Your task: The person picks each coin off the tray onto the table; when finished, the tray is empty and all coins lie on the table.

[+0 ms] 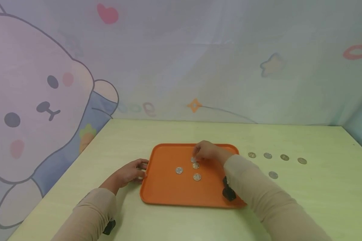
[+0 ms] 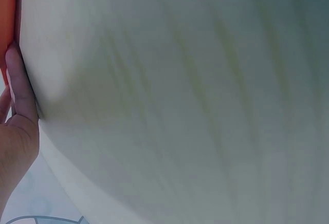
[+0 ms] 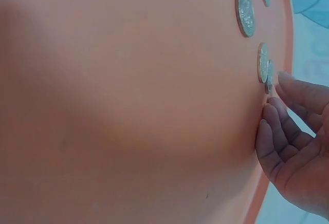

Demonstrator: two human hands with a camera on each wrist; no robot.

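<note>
An orange tray [image 1: 169,195] lies on the table with several silvery coins on it. My right hand [image 1: 206,150] is over the tray's far part, fingers curled, its fingertips at a coin [image 1: 193,159]. The right wrist view shows this coin [image 3: 269,75] nearly edge-on by the thumb and forefinger of the right hand [image 3: 295,136]; the contact is partly hidden. Close in front of it lies another coin [image 1: 196,165]. Further coins [image 1: 197,177] rest nearby. My left hand [image 1: 131,172] touches the tray's left rim with fairly straight fingers; the left wrist view shows only part of the left hand [image 2: 20,111].
Right of the tray, several more coins [image 1: 267,155] lie apart on the pale yellow table [image 1: 325,194]. One coin [image 1: 273,175] sits nearer than that row. A printed cloth [image 1: 181,67] hangs behind the table. My right forearm [image 1: 259,190] crosses the tray's right side.
</note>
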